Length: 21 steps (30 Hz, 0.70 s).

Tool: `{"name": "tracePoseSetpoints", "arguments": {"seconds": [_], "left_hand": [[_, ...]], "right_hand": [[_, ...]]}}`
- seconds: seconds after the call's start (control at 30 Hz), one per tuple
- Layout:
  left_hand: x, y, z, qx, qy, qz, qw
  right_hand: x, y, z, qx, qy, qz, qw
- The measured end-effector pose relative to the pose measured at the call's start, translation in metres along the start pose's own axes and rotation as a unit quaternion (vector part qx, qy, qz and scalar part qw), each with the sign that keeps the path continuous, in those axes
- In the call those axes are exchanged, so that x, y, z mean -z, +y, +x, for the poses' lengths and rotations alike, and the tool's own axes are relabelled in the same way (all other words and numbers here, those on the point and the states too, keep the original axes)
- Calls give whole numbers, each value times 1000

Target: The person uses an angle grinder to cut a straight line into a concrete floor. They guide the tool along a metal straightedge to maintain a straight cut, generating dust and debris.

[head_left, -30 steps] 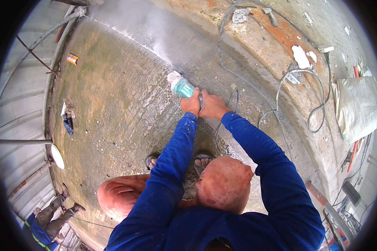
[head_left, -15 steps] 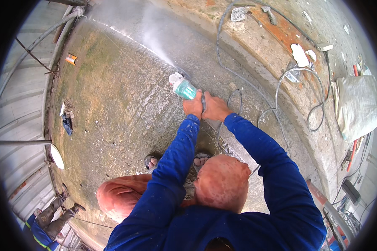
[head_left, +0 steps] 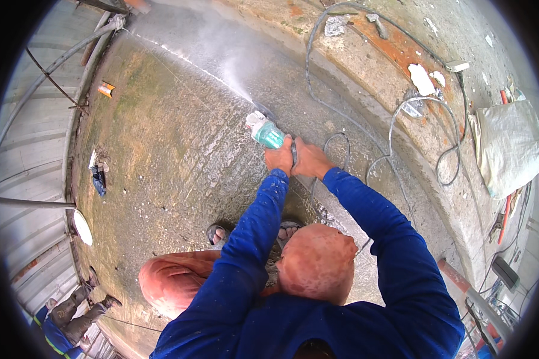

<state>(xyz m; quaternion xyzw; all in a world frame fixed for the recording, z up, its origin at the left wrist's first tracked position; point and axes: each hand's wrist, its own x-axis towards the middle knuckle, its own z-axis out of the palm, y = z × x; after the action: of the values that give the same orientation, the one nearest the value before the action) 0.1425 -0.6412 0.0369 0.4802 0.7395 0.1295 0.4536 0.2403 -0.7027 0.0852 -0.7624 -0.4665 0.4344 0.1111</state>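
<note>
The left hand [head_left: 278, 159] and right hand [head_left: 310, 158] grip the grinder [head_left: 265, 130] close together, arms [head_left: 365, 200] reaching forward and converging. The grinder is low over the wet floor [head_left: 167, 149], at the near end of a white line [head_left: 188, 61]. Dust [head_left: 236, 69] billows beyond; a grey cord [head_left: 341, 112] loops rightward.

Blue sleeves [head_left: 365, 204] flecked pale, blotchy salmon trousers [head_left: 317, 263], dark footwear [head_left: 212, 231], probably sandals

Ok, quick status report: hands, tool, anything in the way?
Left hand and right hand closed on teal angle grinder. Grinder at near end of white line on floor. Whitish haze partly veiling beyond; cable looped to the right.
</note>
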Motion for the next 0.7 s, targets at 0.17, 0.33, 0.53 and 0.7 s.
{"name": "tracePoseSetpoints", "arguments": {"seconds": [0.17, 0.33, 0.53, 0.7], "left_hand": [[-4, 0, -8, -7, -12, -18, 1000], [-6, -12, 9, 5, -9, -18, 1000], [0, 4, -2, -3, -22, -24, 999], [-3, 12, 0, 14, -38, -4, 999]], "right_hand": [[-2, 8, -1, -9, -3, 5, 1000], [0, -1, 1, -2, -5, 2, 1000], [-5, 6, 4, -9, -2, -7, 1000], [-3, 14, 12, -7, 17, -16, 1000]]}}
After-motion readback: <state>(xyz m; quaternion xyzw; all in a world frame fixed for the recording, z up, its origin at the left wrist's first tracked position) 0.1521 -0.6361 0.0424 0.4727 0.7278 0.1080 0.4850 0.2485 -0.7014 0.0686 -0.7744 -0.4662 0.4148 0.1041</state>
